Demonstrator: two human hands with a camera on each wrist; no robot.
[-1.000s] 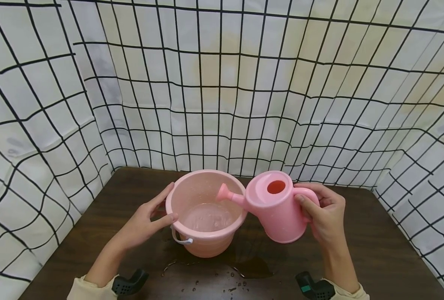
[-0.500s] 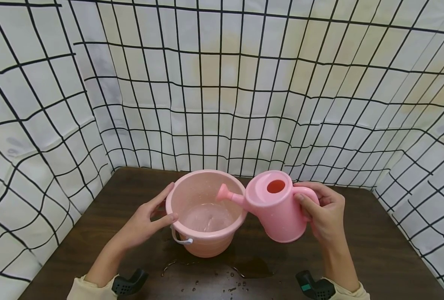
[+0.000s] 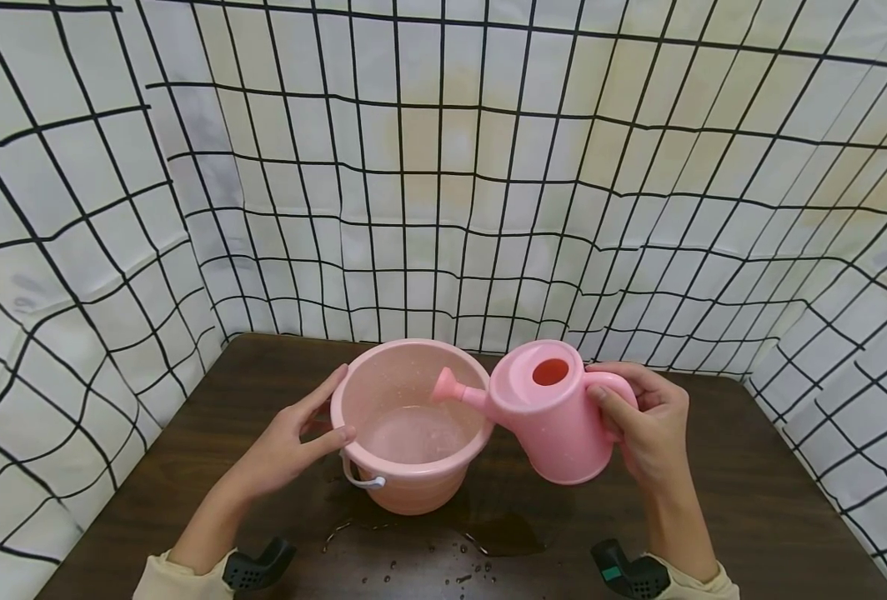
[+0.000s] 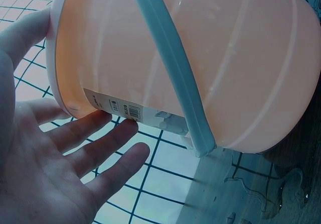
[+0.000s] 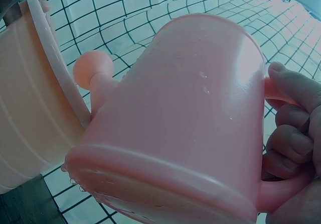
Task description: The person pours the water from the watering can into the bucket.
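A pale pink bucket (image 3: 413, 468) stands on the dark table, with shallow clear water (image 3: 413, 433) inside. My left hand (image 3: 293, 437) rests against its left side, thumb on the rim and fingers fairly straight along the outer wall (image 4: 165, 48). My right hand (image 3: 649, 421) grips the handle of a pink watering can (image 3: 563, 437), fingers curled round it in the right wrist view. The can hangs above the table, tilted left, its spout head (image 3: 448, 385) over the bucket's opening. Drops cling to the can's underside (image 5: 150, 194). Its contents are hidden.
A puddle (image 3: 507, 535) and scattered drops lie on the wooden table (image 3: 744, 492) before the bucket. The bucket's pale bail handle (image 3: 364, 481) hangs down at its front left. White walls with black grid lines (image 3: 443, 192) close in the back and both sides.
The disturbance on the water in the bucket has faded and its surface looks calmer. The watering can has risen very slightly; the left hand and the bucket stay in place.
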